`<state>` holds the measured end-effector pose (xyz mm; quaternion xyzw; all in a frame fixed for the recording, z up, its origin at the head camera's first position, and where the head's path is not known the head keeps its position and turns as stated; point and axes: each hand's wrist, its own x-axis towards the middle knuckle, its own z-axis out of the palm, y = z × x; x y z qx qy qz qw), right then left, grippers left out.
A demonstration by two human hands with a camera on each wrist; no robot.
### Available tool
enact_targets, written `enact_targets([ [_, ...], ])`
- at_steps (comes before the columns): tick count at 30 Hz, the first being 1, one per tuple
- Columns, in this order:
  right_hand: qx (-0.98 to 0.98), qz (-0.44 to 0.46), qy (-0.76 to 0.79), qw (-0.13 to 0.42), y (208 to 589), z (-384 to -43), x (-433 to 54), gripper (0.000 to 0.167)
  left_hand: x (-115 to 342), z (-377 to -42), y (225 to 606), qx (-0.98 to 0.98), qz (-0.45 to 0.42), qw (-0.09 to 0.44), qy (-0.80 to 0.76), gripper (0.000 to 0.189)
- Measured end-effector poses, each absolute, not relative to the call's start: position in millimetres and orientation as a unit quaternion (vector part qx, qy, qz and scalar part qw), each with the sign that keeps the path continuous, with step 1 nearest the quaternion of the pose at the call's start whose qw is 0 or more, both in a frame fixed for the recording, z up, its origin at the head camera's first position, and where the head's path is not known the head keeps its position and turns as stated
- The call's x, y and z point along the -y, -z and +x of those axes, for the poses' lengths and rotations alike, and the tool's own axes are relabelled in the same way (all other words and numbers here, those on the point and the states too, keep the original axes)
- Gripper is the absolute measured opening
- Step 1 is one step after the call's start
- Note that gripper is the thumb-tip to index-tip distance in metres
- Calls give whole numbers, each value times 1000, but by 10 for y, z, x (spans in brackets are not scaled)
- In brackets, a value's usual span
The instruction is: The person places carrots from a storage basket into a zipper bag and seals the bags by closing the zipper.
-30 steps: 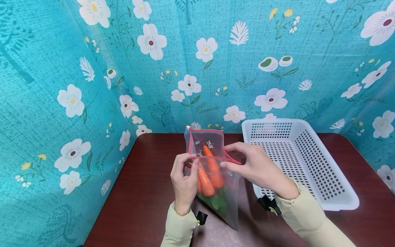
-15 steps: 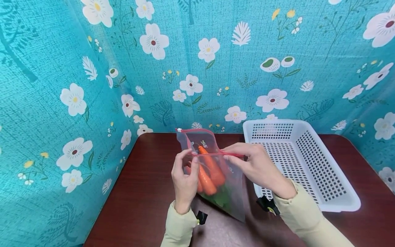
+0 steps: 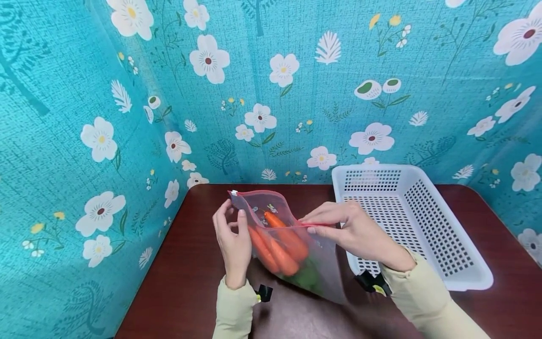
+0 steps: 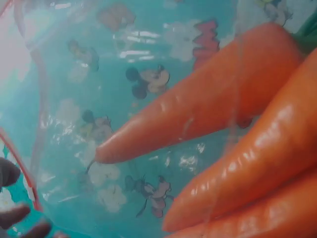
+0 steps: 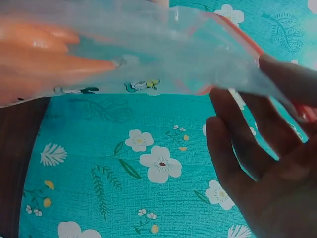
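Note:
A see-through zip bag (image 3: 328, 268) with a red zip edge is held upright above the table, its mouth gaping at the left. Orange carrots (image 3: 284, 260) with green tops (image 3: 308, 278) lie inside, thin tips towards the mouth. My right hand (image 3: 360, 230) pinches the right end of the red edge between thumb and fingers. At the mouth's left end sits a white slider (image 3: 234, 193). Just below it, my left hand (image 3: 234, 240) has its fingers loosely bent and apart, beside the bag. The left wrist view shows those fingertips (image 4: 15, 215) near the red edge, apart from it.
A white perforated plastic basket (image 3: 470, 278) stands on the right of the dark red-brown table (image 3: 178, 282). Behind the table hangs a turquoise flowered cloth (image 3: 296, 136).
My left hand has let go of the front edge and moved left towards the slider. The bag's slider end has swung left and down. The right hand keeps its pinch.

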<state>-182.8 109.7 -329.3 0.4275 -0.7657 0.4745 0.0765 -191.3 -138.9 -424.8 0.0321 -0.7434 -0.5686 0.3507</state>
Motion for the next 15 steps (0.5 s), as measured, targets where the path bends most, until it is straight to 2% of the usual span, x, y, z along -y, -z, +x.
enact_targets([
  [4,743,472,-470,62,3284,-1839,-1115,22,1459,-1925,4242,746,54,330,576,49],
  [8,725,491,-478,60,3276,-1858,-1125,24,1521,-1935,4222,722,48,306,618,43],
  [15,768,402,-493,71,3300,-1880,-1180,20,1588,-1939,4193,659,73,324,675,27],
])
